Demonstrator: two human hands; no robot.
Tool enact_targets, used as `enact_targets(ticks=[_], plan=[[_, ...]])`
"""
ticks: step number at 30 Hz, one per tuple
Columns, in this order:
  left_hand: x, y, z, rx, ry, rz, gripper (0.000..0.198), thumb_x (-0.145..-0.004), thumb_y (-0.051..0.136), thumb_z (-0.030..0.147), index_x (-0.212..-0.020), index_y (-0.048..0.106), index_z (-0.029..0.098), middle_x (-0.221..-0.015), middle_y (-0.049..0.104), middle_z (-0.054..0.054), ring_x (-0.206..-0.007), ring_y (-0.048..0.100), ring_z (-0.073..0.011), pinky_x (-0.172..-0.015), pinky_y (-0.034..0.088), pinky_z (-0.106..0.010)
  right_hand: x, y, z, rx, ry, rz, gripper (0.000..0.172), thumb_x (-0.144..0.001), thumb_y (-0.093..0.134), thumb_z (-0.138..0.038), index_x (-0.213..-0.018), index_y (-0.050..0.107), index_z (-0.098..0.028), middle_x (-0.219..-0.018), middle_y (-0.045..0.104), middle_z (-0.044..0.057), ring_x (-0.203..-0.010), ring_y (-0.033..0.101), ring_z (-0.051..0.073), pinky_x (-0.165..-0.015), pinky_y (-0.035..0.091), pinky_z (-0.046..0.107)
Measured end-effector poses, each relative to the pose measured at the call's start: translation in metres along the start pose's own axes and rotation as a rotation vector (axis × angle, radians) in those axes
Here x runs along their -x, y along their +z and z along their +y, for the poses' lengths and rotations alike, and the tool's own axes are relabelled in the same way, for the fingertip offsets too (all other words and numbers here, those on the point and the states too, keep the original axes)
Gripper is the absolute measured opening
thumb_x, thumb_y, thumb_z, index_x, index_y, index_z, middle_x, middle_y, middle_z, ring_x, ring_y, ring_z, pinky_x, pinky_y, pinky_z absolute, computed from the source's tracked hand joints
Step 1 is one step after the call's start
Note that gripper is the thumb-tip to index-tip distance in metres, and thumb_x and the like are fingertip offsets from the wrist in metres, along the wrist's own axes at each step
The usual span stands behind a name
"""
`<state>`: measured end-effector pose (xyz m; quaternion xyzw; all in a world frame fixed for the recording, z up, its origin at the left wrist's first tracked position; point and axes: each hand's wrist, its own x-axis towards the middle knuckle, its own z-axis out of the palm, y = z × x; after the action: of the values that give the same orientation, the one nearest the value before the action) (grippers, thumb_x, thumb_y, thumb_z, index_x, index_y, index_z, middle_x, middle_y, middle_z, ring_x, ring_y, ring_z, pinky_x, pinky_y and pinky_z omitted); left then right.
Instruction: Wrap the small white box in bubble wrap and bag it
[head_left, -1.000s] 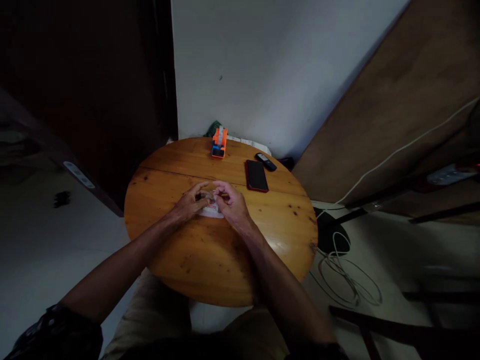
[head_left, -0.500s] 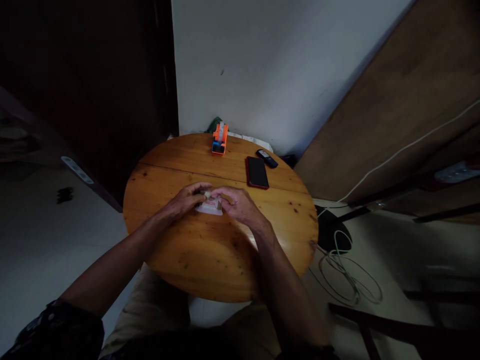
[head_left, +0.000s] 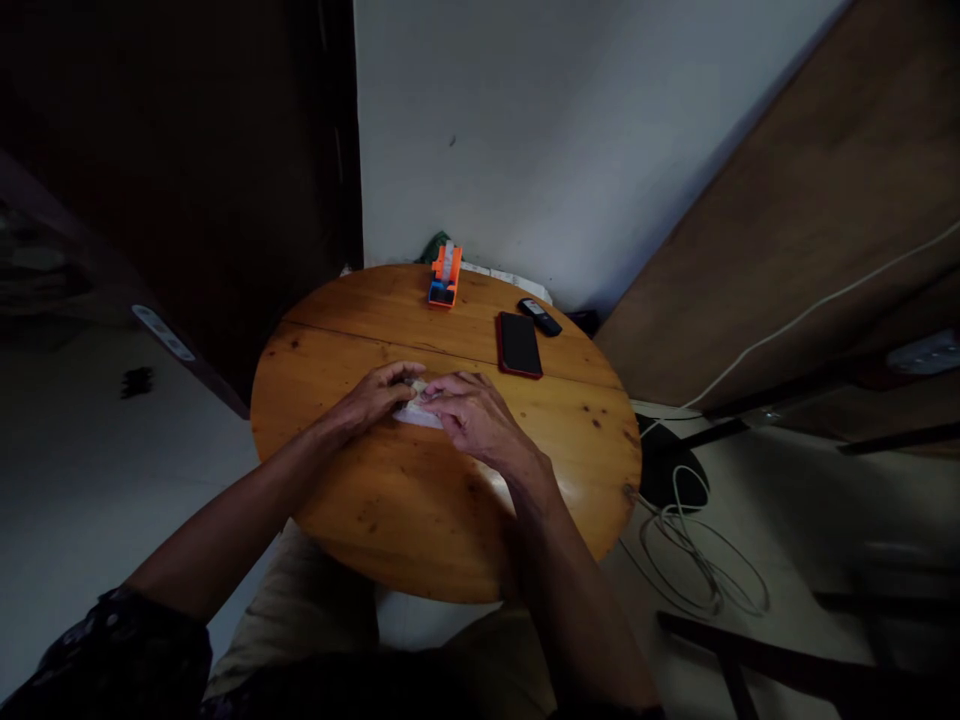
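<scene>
Both my hands meet over a small white packet (head_left: pixel 417 414) lying on the round wooden table (head_left: pixel 442 520). My left hand (head_left: pixel 373 397) curls its fingers on the packet's left end. My right hand (head_left: pixel 472 415) covers the right part, fingers bent and pressed onto it. Most of the packet is hidden under the fingers, and I cannot make out what it is.
An orange and blue tape dispenser (head_left: pixel 444 280) stands at the table's far edge. A dark phone in a red case (head_left: pixel 518 344) and a small black handset (head_left: pixel 540 317) lie to the right of it. White cables (head_left: pixel 697 560) coil on the floor at right, near a leaning wooden board (head_left: pixel 787 220).
My right hand has slid left over the packet and now covers more of it. The view has shifted slightly; my left hand stays in place.
</scene>
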<state>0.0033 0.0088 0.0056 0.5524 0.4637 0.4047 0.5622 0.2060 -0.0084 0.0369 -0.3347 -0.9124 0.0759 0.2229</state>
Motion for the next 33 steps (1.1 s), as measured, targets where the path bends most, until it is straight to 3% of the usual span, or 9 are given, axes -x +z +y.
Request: enact_targets(ticks=[5,9,13,17,22,28,33], plan=[[0.0,0.0,-0.004,-0.012,0.014,-0.013,0.056,-0.07,0.071,0.038,-0.121,0.064,0.016,-0.108,0.068,-0.006,-0.092,0.062,-0.0197,-0.084,0.047,-0.033,0.0,-0.001,-0.003,0.008,0.012,-0.001,0.038,-0.084,0.056,-0.005,-0.102,0.08,-0.028,-0.112,0.075,0.005,-0.1,0.065,0.022,-0.092,0.043,0.041],[-0.004,-0.001,-0.012,-0.079,0.125,-0.042,0.064,-0.07,0.076,0.04,-0.128,0.06,0.017,-0.108,0.066,-0.005,-0.098,0.061,-0.0204,-0.087,0.047,-0.032,0.001,-0.002,0.001,-0.067,0.037,0.019,0.035,-0.081,0.058,-0.005,-0.096,0.08,-0.028,-0.112,0.075,0.004,-0.101,0.067,0.022,-0.094,0.045,0.043],[-0.006,-0.001,-0.015,-0.078,0.123,-0.064,0.071,-0.069,0.078,0.039,-0.134,0.055,0.018,-0.102,0.064,-0.003,-0.092,0.061,-0.0187,-0.082,0.048,-0.032,0.004,-0.006,0.013,-0.257,0.154,0.216,0.032,-0.081,0.055,-0.007,-0.09,0.079,-0.027,-0.11,0.075,0.003,-0.101,0.07,0.02,-0.095,0.051,0.04],[-0.003,0.0,-0.011,-0.038,0.08,-0.047,0.072,-0.067,0.079,0.036,-0.134,0.055,0.019,-0.116,0.063,-0.007,-0.102,0.061,-0.0208,-0.089,0.047,-0.034,0.006,-0.006,0.025,-0.309,0.297,0.345,0.03,-0.078,0.054,-0.008,-0.088,0.076,-0.025,-0.108,0.075,0.004,-0.103,0.07,0.02,-0.098,0.052,0.039],[-0.004,-0.003,-0.008,0.094,0.069,0.032,0.064,-0.066,0.076,0.033,-0.126,0.06,0.019,-0.12,0.063,-0.008,-0.11,0.061,-0.023,-0.093,0.047,-0.035,0.007,-0.002,0.032,-0.313,0.348,0.365,0.03,-0.074,0.055,-0.01,-0.091,0.074,-0.025,-0.112,0.073,0.004,-0.108,0.068,0.022,-0.103,0.05,0.042],[-0.008,-0.009,-0.007,0.171,0.004,0.231,0.054,-0.064,0.07,0.029,-0.116,0.062,0.02,-0.108,0.066,-0.006,-0.091,0.063,-0.0182,-0.071,0.045,-0.027,0.008,-0.001,0.035,-0.334,0.4,0.388,0.028,-0.075,0.055,-0.012,-0.093,0.073,-0.023,-0.115,0.071,0.007,-0.111,0.066,0.024,-0.104,0.049,0.045],[-0.009,-0.01,-0.011,0.15,0.028,0.183,0.055,-0.062,0.07,0.026,-0.116,0.061,0.017,-0.105,0.068,-0.007,-0.099,0.063,-0.0202,-0.084,0.048,-0.032,0.006,-0.002,0.026,-0.409,0.311,0.277,0.023,-0.079,0.062,-0.017,-0.098,0.073,-0.024,-0.126,0.067,0.008,-0.12,0.062,0.024,-0.107,0.045,0.045]])
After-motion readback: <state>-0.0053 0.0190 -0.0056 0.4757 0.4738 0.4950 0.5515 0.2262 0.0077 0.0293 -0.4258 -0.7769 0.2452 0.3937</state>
